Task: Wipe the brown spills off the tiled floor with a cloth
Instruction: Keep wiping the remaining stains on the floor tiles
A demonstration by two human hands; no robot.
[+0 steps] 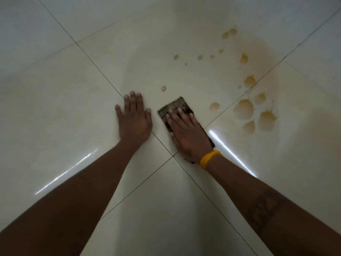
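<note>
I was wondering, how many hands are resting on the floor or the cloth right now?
2. The left hand lies flat on the bare tiled floor; the right hand presses flat on the dark cloth beside it.

Yellow wristband [209, 159] on a wrist, dark tattoo band [264, 209] across a forearm

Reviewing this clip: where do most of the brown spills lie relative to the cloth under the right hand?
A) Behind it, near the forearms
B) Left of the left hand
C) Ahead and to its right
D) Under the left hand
C: the brown spills spread beyond and right of the cloth pressed flat by the right hand.
</note>
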